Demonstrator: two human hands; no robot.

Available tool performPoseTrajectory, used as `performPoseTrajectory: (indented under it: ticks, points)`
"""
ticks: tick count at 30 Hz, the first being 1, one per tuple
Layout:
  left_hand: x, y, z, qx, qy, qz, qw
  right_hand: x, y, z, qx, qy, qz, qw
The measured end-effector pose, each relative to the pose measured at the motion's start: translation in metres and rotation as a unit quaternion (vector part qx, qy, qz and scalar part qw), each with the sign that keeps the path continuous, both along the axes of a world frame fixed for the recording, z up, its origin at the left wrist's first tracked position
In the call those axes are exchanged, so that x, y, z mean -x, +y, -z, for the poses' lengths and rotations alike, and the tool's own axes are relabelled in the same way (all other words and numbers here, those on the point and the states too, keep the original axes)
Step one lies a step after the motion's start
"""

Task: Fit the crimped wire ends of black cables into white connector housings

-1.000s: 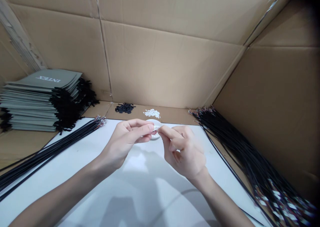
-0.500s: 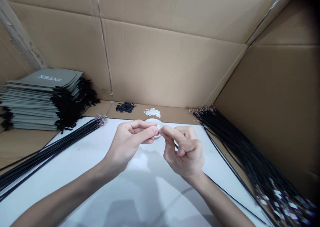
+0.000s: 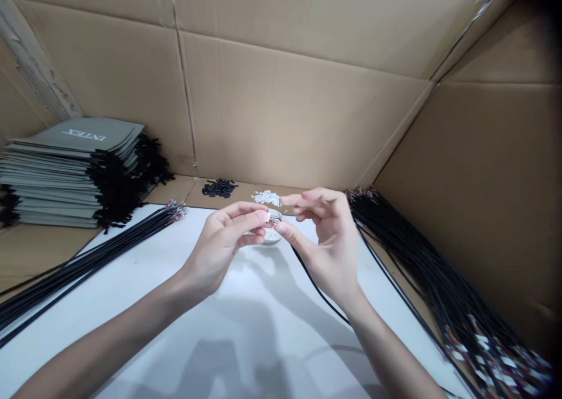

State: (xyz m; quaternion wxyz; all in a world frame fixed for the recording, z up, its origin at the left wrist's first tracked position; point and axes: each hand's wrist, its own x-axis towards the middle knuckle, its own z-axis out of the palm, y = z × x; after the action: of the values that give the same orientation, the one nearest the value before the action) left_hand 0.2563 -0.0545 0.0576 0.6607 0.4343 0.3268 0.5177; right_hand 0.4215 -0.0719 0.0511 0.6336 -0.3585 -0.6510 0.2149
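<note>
My left hand [image 3: 219, 244] pinches a small white connector [image 3: 268, 217] between thumb and fingertips. Several thin loose wires [image 3: 276, 216] stretch from the connector toward my right hand [image 3: 333, 244]. That hand is open, its fingers raised and spread apart, with the thumb tip close to the wire ends. From the wires a black cable [image 3: 314, 282] runs down behind my right wrist. Just below the fingertips a small white dish [image 3: 272, 237] stands on the white tabletop [image 3: 211, 340], partly hidden by my left hand.
Black short tubes [image 3: 219, 188] and white connectors [image 3: 266, 198] lie in piles on cardboard at the back. Black cable bundles lie left [image 3: 109, 253] and right [image 3: 421, 270]. Grey INTEX sheets [image 3: 57, 182] are stacked at left. Cardboard walls [image 3: 298, 112] enclose the table.
My right hand has opened from a pinch at the wires, its fingers lifting and spreading. My left hand has shifted slightly left, still holding the connector, and the wires now show between the hands.
</note>
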Motion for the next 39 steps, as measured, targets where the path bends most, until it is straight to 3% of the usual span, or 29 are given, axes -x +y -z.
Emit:
performPoseTrajectory:
  ticks: [3, 6, 9, 14, 20, 30, 39]
  points:
    - [0.003, 0.002, -0.003, -0.032, 0.024, 0.019, 0.999, -0.005, 0.002, -0.003, 0.090, -0.006, -0.077, 0.993]
    - [0.006, 0.002, -0.007, -0.083, 0.080, 0.024, 0.993, -0.006, 0.003, -0.004, 0.130, 0.015, -0.122, 0.984]
    - [0.010, 0.002, -0.013, -0.162, 0.158, 0.015, 0.974, -0.004, 0.001, -0.003, 0.116, 0.022, -0.114, 0.986]
    - [0.018, -0.001, -0.022, -0.283, 0.278, -0.008, 0.918, -0.003, -0.001, -0.002, 0.093, -0.001, -0.108, 0.990]
    - [0.019, -0.003, -0.023, -0.364, 0.333, -0.040, 0.869, -0.003, -0.002, -0.005, 0.051, -0.042, -0.084, 0.994]
    - [0.021, -0.005, -0.024, -0.390, 0.359, -0.067, 0.845, -0.001, -0.005, -0.002, 0.043, -0.077, -0.078, 0.993]
    - [0.023, -0.001, -0.021, -0.401, 0.394, -0.052, 0.825, -0.003, 0.000, -0.006, 0.165, -0.002, -0.159, 0.973]
